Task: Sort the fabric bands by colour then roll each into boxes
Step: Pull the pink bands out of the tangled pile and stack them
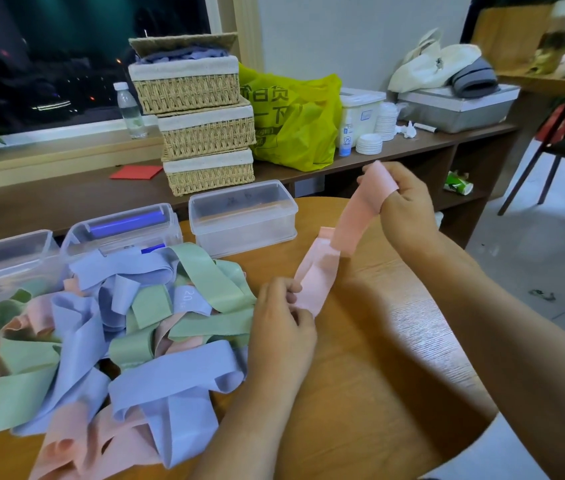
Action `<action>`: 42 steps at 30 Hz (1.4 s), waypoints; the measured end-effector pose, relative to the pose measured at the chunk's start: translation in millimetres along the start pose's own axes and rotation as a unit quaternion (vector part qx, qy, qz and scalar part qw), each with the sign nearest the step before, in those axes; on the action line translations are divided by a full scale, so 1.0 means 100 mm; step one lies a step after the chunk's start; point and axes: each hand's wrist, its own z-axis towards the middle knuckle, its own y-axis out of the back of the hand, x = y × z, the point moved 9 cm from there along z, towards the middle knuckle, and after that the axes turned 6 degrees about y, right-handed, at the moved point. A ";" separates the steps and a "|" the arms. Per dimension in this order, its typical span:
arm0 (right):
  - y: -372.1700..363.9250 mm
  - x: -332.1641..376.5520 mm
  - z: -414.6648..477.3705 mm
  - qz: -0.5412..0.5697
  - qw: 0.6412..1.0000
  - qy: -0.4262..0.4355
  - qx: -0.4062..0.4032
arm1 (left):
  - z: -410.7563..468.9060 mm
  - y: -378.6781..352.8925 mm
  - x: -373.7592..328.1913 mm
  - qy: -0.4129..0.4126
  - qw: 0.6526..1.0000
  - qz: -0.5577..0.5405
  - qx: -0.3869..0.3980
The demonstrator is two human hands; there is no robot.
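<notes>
Had the pink band point(350, 223) stretched between my grips: left hand point(282, 317) pinched its low end, right hand point(407, 202) curled round the top. The mixed pile point(135, 323) sat just left of my left grip, so a slack pinch could've dropped it into that mess.

Round wooden table point(378, 358), light-brown grain. On it: tangled pile of lilac, green and pink fabric bands point(118, 323) at left. Clear plastic containers along far edge: left box point(4, 261), middle box point(76, 237), right box point(243, 220).
</notes>
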 end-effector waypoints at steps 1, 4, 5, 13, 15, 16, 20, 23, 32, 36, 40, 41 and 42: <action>-0.04 -0.04 -0.04 0.002 1.000 -0.016 0.020 | 0.00 0.00 0.00 -0.002 1.000 0.006 -0.002; -0.07 -0.04 -0.10 0.013 0.998 -0.036 0.046 | 0.01 -0.01 0.04 0.010 0.999 0.050 0.002; -0.06 -0.02 -0.09 0.016 0.998 -0.041 0.049 | 0.01 -0.02 0.06 0.017 0.997 0.072 0.007; -0.20 -0.02 -0.30 -0.122 0.929 -0.060 0.344 | 0.02 -0.10 0.11 0.016 0.984 0.176 0.031; -0.26 -0.07 -0.53 -0.197 0.864 -0.050 0.460 | 0.04 -0.12 0.11 0.014 0.984 0.175 0.039; -0.28 -0.11 -0.67 -0.216 0.824 -0.063 0.520 | 0.05 -0.12 0.12 0.013 0.983 0.177 0.041; -0.24 -0.18 -1.07 -0.190 0.700 -0.156 0.671 | 0.05 -0.12 0.15 0.022 0.985 0.164 0.043; -0.37 -0.19 -0.75 -0.192 0.779 -0.119 0.584 | 0.04 -0.12 0.15 0.028 0.988 0.143 0.045; -0.67 -1.10 0.01 -0.337 0.907 -0.110 0.226 | 0.05 -0.13 0.19 0.033 0.990 0.131 0.045; -0.71 -1.26 0.14 -0.360 0.908 -0.086 0.198 | 0.06 -0.14 0.19 0.027 0.990 0.135 0.041; -0.71 -1.36 0.25 -0.372 0.906 -0.092 0.179 | 0.07 -0.14 0.22 0.039 0.988 0.145 0.038; -0.72 -1.38 0.26 -0.385 0.901 -0.085 0.181 | 0.07 -0.14 0.23 0.043 0.988 0.143 0.038; -0.74 -1.39 0.27 -0.397 0.896 -0.078 0.185 | 0.07 -0.14 0.23 0.047 0.988 0.143 0.038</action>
